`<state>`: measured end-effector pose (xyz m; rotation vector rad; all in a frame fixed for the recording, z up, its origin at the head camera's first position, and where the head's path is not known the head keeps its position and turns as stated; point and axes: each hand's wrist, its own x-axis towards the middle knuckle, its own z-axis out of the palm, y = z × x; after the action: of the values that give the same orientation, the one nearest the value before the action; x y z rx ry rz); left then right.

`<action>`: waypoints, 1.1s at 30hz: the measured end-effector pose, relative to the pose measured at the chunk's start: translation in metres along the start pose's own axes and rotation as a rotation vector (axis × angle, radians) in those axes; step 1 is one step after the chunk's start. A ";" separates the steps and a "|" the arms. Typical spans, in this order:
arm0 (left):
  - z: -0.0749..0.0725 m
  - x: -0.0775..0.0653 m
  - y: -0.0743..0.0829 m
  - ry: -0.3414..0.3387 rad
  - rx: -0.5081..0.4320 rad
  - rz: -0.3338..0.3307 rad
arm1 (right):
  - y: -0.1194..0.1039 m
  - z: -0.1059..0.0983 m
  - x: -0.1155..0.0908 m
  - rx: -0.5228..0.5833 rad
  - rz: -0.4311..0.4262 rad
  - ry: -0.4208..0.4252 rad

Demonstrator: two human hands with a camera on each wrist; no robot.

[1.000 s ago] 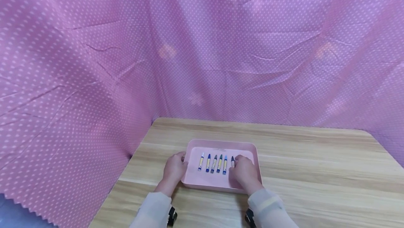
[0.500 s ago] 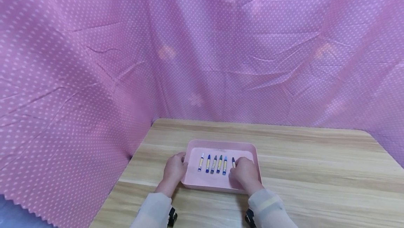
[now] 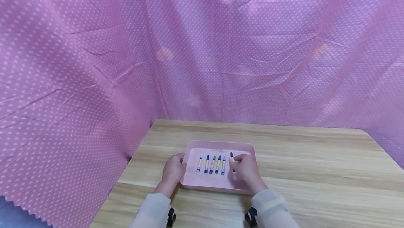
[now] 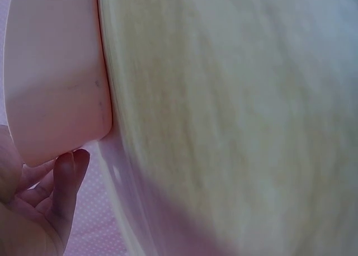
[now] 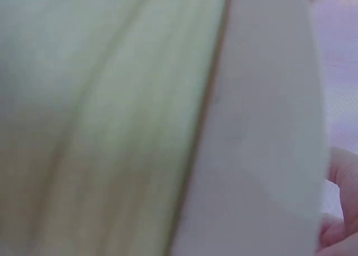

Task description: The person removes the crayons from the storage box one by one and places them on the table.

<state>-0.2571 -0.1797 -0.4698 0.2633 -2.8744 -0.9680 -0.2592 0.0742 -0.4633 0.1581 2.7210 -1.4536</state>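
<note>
In the head view a pink tray (image 3: 217, 188) lies on the wooden table, with several crayons (image 3: 212, 165) side by side inside it. My left hand (image 3: 173, 170) holds the tray's left side; in the left wrist view its fingertips (image 4: 66, 169) touch the outer wall near a corner. Over the tray's right part, my right hand (image 3: 247, 169) pinches a dark-tipped crayon (image 3: 231, 156) with a yellow wrapper, standing apart from the row. Its lower part is mostly covered by the fingers. In the right wrist view the tray wall hides much of that hand.
The light wooden table (image 3: 315, 165) extends behind the tray and far to the right. A pink polka-dot cloth (image 3: 221, 63) hangs along the back and the left side. Each wrist wears a black device (image 3: 251, 216).
My right hand has raised the dark-tipped crayon a little and shifted it slightly away from me, showing more of its wrapper. My left hand stays at the tray's side; the crayon row keeps its arrangement.
</note>
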 end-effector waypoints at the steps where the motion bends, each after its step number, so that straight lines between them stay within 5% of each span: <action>1: 0.000 0.000 0.000 -0.001 0.002 -0.003 | 0.000 -0.002 0.001 0.016 -0.013 0.000; 18: 0.000 0.000 -0.001 -0.010 -0.001 -0.002 | 0.009 -0.061 0.000 0.120 -0.037 0.066; 24: 0.001 -0.002 -0.003 0.016 0.030 0.041 | 0.026 -0.086 -0.002 0.028 -0.049 0.099; 33: 0.002 -0.005 -0.003 0.031 0.039 0.056 | 0.066 -0.121 -0.004 0.073 -0.005 0.081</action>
<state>-0.2521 -0.1795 -0.4731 0.1979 -2.8589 -0.8915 -0.2478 0.2104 -0.4501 0.2177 2.7334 -1.5831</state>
